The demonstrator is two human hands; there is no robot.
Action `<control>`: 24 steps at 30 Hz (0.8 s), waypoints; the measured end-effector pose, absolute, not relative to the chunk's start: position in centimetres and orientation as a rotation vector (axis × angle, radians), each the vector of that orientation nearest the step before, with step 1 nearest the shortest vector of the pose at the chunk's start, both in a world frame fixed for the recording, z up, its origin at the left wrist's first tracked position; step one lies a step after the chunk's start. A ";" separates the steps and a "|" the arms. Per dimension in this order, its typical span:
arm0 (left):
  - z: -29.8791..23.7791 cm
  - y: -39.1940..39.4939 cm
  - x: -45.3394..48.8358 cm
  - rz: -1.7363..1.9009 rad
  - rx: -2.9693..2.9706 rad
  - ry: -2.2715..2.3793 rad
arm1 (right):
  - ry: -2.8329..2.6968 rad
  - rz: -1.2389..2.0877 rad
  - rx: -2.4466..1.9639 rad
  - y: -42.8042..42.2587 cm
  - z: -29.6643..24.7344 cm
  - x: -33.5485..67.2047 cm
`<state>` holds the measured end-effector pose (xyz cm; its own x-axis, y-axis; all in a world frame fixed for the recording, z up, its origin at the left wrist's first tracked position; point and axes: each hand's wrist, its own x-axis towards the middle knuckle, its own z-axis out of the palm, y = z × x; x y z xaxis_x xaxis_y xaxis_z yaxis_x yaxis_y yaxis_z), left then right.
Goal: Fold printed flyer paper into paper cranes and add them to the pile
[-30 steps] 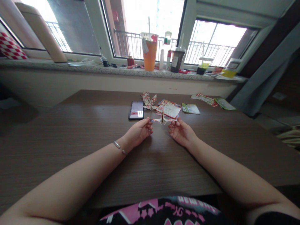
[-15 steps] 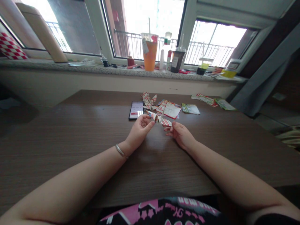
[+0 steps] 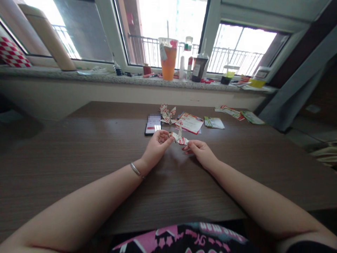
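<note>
Between my hands is a folded paper crane (image 3: 180,137), white with red stripes and a point sticking up. My left hand (image 3: 159,141) pinches its left end between thumb and fingers. The right end is pinched by my right hand (image 3: 198,149), whose lower fingers curl underneath. Just beyond, several folded paper cranes (image 3: 167,113) in the same striped paper stand clustered on the table. A phone (image 3: 153,125) with a lit screen lies left of them, close to my left fingertips.
Printed paper sheets (image 3: 191,123) and a small stack of green-and-white papers (image 3: 215,123) lie on the brown table (image 3: 105,154). More paper strips (image 3: 232,112) are at the back right. On the windowsill stand an orange drink cup (image 3: 168,61), a dark cup (image 3: 199,68) and bottles.
My right hand has moved slightly left, closer to my left hand. The held crane's ends are nearer together and it sits a little lower, its upright point now clearer.
</note>
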<state>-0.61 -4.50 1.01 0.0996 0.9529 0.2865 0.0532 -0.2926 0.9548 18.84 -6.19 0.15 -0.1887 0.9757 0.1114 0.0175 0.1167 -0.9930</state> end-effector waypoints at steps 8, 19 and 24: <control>0.7 -4.3 -0.9 1.313 1.638 1.147 | -1.600 1.130 -1.107 -6.0 0.2 19.1; 1.0 -4.4 -0.6 1.199 1.793 1.063 | -1.638 0.964 -1.122 -4.3 -1.3 19.6; 0.5 -4.1 -0.5 1.175 1.807 1.057 | -1.678 0.906 -1.153 -4.2 -1.2 19.6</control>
